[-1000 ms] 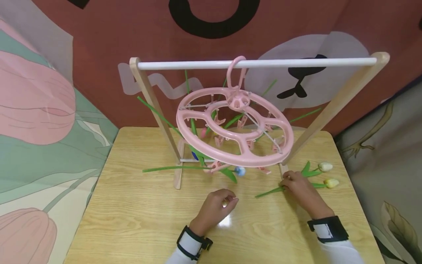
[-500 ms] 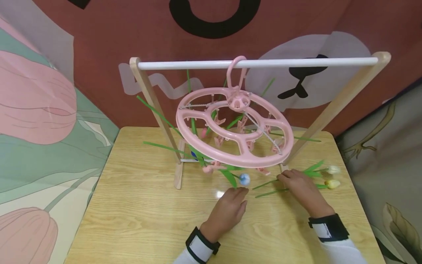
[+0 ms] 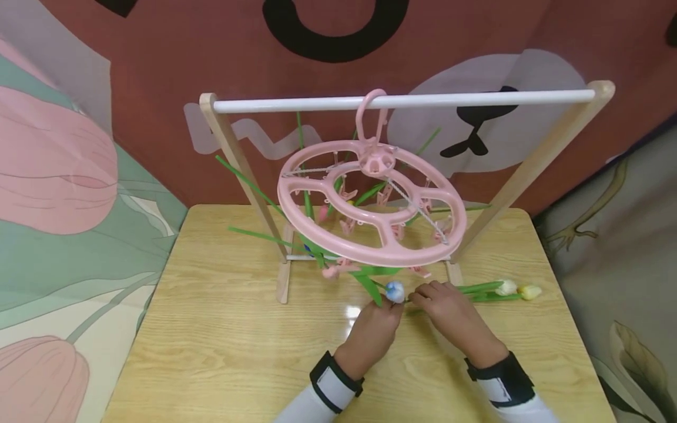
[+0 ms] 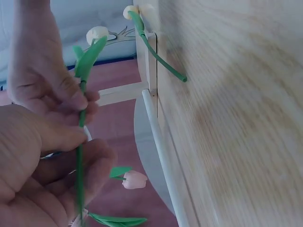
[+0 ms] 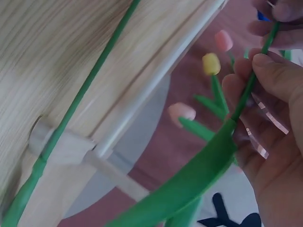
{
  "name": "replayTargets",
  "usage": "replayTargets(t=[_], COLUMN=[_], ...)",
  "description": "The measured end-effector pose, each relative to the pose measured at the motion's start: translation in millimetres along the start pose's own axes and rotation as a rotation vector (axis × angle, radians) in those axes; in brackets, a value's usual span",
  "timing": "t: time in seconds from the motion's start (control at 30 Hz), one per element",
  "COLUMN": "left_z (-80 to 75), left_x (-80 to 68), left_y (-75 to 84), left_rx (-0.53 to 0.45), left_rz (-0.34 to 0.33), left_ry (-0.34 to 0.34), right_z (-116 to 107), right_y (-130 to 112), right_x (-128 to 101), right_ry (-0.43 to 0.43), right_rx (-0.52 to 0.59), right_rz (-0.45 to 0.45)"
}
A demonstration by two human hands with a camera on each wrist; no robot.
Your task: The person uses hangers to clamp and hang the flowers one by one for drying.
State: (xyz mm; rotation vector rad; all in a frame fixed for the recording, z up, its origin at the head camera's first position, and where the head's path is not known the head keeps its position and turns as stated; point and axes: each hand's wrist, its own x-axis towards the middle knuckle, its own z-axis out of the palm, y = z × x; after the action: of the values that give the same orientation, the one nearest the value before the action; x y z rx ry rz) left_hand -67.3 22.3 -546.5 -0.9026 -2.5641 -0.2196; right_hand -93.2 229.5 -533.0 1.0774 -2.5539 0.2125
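Note:
A pink round clip hanger (image 3: 370,211) hangs from the white rail (image 3: 402,101) of a wooden rack; several artificial tulips dangle from its clips, among them a blue one (image 3: 394,291). Just below that bloom my two hands meet. My left hand (image 3: 390,306) pinches the green stem (image 4: 79,156) of a white tulip (image 3: 506,287) between thumb and fingers. My right hand (image 3: 419,297) pinches the same stem (image 5: 246,90) a little further along, nearer the bud (image 4: 97,34). A yellow tulip (image 3: 529,292) lies on the table beside it.
The wooden table (image 3: 222,352) ends near walls draped with patterned cloth. The rack's feet (image 3: 284,282) and low crossbar (image 4: 161,151) stand just beyond my hands. Pink tulips (image 5: 181,112) and a yellow tulip (image 5: 211,64) hang under the ring. The yellow tulip's stem (image 5: 85,94) rests by the rack's right foot.
My left hand moved right and forward to the stem. My right hand slid left with the white tulip until both hands met under the blue bloom.

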Motion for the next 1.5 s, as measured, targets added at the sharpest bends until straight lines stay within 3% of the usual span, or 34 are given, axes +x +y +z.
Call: replayTargets(t=[0.13,0.33,0.67,1.07,1.17,1.27,1.33,1.37,1.43,1.5], left_z=[-4.7,-3.8,-9.9,-20.4,-24.7,-32.5,-40.1,-44.0,-51.9,-58.0], left_x=[-2.7,-9.7,-23.6,-29.9,-32.4,-36.3,-40.3,-42.2,-46.4,-50.1], left_y=[-0.3,-9.0,-26.1,-42.2,-43.6,-41.7,-38.6,-36.8,-32.5,-27.8], left_rx=[-0.089,-0.327,-0.455,-0.492,-0.432,-0.282,-0.195,-0.163,-0.141,-0.183], left_rz=[-0.071,-0.167,-0.196,-0.174,-0.193,-0.190,-0.162,-0.129,-0.031,0.099], left_ry=[-0.036,-0.010,0.109,0.179,0.150,0.146,0.210,0.273,0.426,0.552], right_z=[-1.4,0.6,-12.8,-30.6,-29.2,-25.5,-22.8,-21.4,-18.7,-17.3], right_y=[-8.6,-10.0,15.1,42.0,40.8,36.8,33.1,31.1,27.3,23.4], right_x=[3.1,-3.2,-29.9,-48.8,-48.8,-48.8,-48.7,-48.9,-49.1,-50.0], right_ry=[-0.009,-0.044,-0.063,-0.022,-0.040,-0.068,-0.085,-0.092,-0.101,-0.106], right_rx=[0.012,0.026,0.120,0.123,0.148,0.179,0.204,0.218,0.250,0.278], right_rz=[-0.023,-0.023,0.174,0.246,0.270,0.310,0.329,0.334,0.335,0.330])
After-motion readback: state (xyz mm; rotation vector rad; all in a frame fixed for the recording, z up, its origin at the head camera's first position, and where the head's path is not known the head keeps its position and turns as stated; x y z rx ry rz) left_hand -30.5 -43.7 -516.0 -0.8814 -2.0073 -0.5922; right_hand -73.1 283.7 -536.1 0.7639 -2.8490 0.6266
